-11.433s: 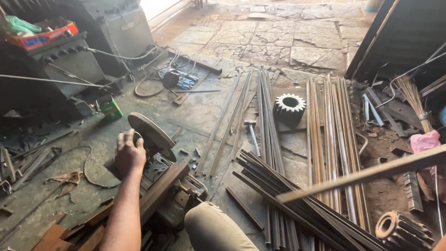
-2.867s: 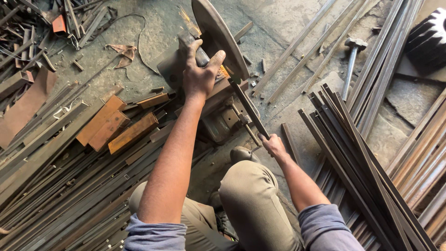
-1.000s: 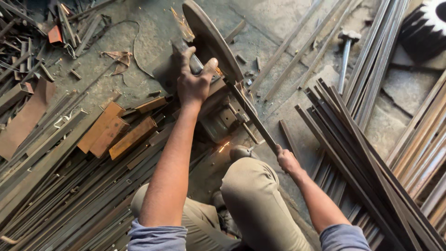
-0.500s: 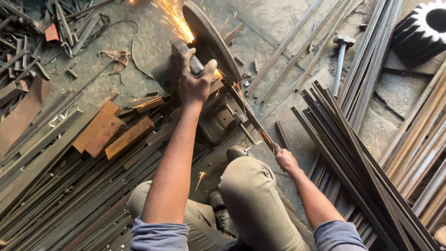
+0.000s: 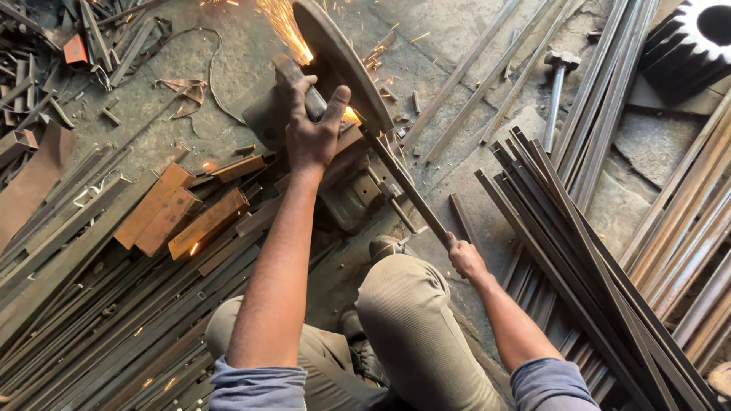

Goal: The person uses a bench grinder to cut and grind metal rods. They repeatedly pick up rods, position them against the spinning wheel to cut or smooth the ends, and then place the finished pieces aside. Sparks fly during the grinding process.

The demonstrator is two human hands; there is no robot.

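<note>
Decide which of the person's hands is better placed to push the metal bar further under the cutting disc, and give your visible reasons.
The right hand, probably. It already grips the free end of the metal bar, in line with its length. The left hand is occupied on the chop saw's handle, pressing the disc guard down amid sparks.

Left of the saw: cut steel offcuts (image 5: 183, 213) and long flat bars (image 5: 84, 304) blanket the floor, leaving no bare ground beside the left hand (image 5: 314, 137).
Ahead of the blade: sparks (image 5: 285, 27) spray across the concrete beyond the chop saw (image 5: 335, 99), barring that way.
Middle: the bent knee (image 5: 403, 304) fills the ground between both arms.
Right side: the right hand (image 5: 464, 257) sits hard against a stack of dark angle bars (image 5: 579, 251).
Open floor: a strip of bare concrete (image 5: 464, 164) lies between saw and stack, crossed by the gripped steel bar (image 5: 407, 190).
Far right: hammer (image 5: 556, 91) and gear wheel (image 5: 689, 42) lie among rods.
</note>
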